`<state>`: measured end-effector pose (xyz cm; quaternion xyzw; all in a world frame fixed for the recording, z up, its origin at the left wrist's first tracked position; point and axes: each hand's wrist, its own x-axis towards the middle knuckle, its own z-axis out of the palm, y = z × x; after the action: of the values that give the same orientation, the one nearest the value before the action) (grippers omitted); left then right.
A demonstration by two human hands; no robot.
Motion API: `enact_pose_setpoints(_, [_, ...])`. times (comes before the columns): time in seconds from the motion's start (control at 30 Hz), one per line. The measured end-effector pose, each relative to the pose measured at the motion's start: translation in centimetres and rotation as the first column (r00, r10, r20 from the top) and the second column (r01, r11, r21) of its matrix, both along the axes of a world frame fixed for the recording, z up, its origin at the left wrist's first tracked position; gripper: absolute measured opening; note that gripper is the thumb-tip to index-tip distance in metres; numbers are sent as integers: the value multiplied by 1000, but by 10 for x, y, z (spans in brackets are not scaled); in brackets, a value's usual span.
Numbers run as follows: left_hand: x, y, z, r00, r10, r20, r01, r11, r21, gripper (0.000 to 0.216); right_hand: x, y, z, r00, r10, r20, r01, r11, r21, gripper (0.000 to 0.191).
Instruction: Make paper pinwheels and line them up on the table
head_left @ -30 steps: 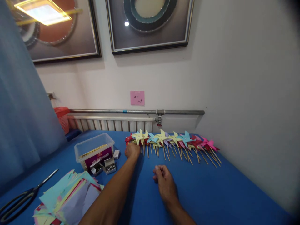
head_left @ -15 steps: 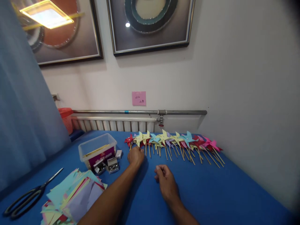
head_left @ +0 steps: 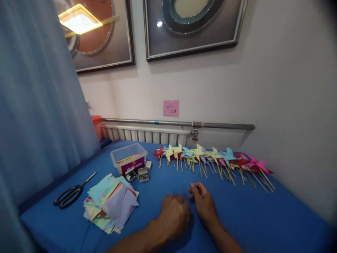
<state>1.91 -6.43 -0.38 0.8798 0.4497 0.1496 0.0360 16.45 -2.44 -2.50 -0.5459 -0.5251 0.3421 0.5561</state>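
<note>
Both of my hands rest on the blue table point(head_left: 263, 218) near its front. My left hand point(head_left: 174, 215) is curled into a loose fist, knuckles up, and I see nothing in it. Just to its right my right hand point(head_left: 202, 202) has its fingers bent under, fingertips close to the left hand. A row of several paper pinwheels point(head_left: 210, 160) on wooden sticks lies along the back of the table, well beyond both hands. A pile of coloured paper squares point(head_left: 112, 202) sits to the left of my left hand.
Black scissors point(head_left: 72, 191) lie at the far left. A clear plastic box point(head_left: 129, 161) with sticks stands behind the paper, small boxes of pins point(head_left: 140, 174) in front of it. A blue curtain point(head_left: 39, 105) hangs left; radiator and pipe point(head_left: 179, 123) run along the wall.
My left hand has pulled back from the left end of the pinwheel row to the front of the table, beside my right hand. The view has swung left.
</note>
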Motion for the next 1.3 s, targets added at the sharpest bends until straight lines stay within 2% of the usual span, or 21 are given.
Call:
enact_pose_setpoints(0.1, [-2,-8,0,991,-102,-84,106,994,38,20,1,0,-4,997,31,67,-32,999,7,38])
enact_pose_setpoints(0.17, [-12,-18,-3,989,-117,-86,123,991,61,18,1,1,-5,994,65,89,-65,998,-11,37])
enact_pose_setpoints(0.23, [-32,-31,-8,1000,-15,-25,17,996,88,17,0,1,-3,993,63,104,-59,997,-42,38])
enact_pose_setpoints(0.3, [-63,-45,-13,979,193,62,-200,969,143,21,-2,0,0,993,48,107,-41,997,-63,37])
enact_pose_setpoints(0.33, [-82,-52,-16,947,305,103,-320,927,197,21,-3,-1,2,993,46,107,-38,997,-70,37])
enact_pose_setpoints(0.4, [-121,-62,-19,842,502,197,-539,771,339,19,-5,-1,5,993,46,104,-38,996,-80,36])
enact_pose_setpoints(0.47, [-157,-67,-18,770,602,213,-624,641,446,21,-6,0,6,993,48,105,-39,995,-89,35])
enact_pose_setpoints(0.53, [-182,-69,-16,726,664,181,-651,577,494,30,-7,1,6,992,49,113,-38,994,-98,35])
enact_pose_setpoints(0.63, [-197,-67,-14,715,690,112,-643,586,493,34,-7,1,5,992,51,115,-39,994,-101,35])
enact_pose_setpoints(0.83, [-199,-62,-16,695,711,109,-664,575,478,37,-7,0,8,993,54,109,-43,993,-106,33])
enact_pose_setpoints(1.1, [-201,-63,-17,729,662,177,-638,563,525,18,-6,0,7,991,54,119,-44,995,-88,34])
enact_pose_setpoints(1.2, [-199,-65,-11,750,613,249,-648,604,464,13,-5,-1,7,988,69,141,-57,994,-90,36])
enact_pose_setpoints(1.3, [-193,-68,1,749,588,305,-662,684,307,9,-5,-1,5,984,79,159,-62,992,-112,36])
